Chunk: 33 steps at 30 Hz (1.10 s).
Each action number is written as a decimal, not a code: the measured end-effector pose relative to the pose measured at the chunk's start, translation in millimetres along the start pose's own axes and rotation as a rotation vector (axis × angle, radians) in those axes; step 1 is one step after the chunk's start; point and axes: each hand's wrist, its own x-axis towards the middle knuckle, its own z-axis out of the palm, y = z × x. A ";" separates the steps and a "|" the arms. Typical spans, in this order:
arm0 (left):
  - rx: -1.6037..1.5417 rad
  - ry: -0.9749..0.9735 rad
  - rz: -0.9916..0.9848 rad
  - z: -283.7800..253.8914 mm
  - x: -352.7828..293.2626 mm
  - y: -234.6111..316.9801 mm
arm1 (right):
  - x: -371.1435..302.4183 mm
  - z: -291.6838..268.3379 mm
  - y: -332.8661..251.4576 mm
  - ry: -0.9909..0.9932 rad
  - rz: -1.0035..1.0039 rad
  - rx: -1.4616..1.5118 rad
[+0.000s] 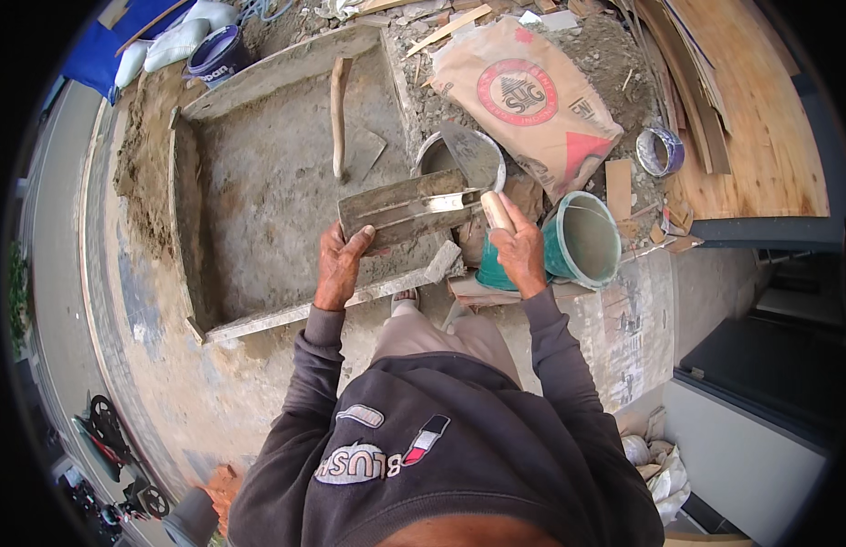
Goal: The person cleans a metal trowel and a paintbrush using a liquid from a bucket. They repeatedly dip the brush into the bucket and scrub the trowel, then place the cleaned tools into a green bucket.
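Observation:
My left hand (341, 260) grips the near edge of a flat rectangular mortar board (400, 208), grey with wet mortar, held level over the mixing box. My right hand (516, 246) is closed on the pale wooden handle of a trowel (473, 157), whose pointed steel blade reaches out over a grey bucket (429, 157). The trowel blade lies just beyond the board's far right end. Below both hands spreads the grey mortar (277, 191) inside a wooden-framed mixing box (286, 66).
A wooden-handled tool (338, 114) lies in the mortar. A green bucket (582, 242) stands right of my hand, a cement bag (523, 96) behind it. A small can (658, 150), plywood sheets (760, 118), a dark tub (218, 50) and white sacks (172, 41) ring the area.

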 end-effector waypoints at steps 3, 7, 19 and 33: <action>0.055 0.061 0.032 -16.3 7.5 10.9 | 0.7 -25.9 -12.5 -0.050 0.022 0.147; 0.056 0.203 0.103 -40.4 24.8 18.4 | 4.6 -55.7 -4.8 -0.044 -0.177 -0.028; -0.425 0.440 0.338 -39.0 128.2 47.7 | 60.6 -85.2 -66.8 -0.081 -0.575 -0.365; -0.260 0.455 0.431 18.8 169.7 90.1 | 91.1 -118.7 -77.7 -0.086 -0.800 -0.761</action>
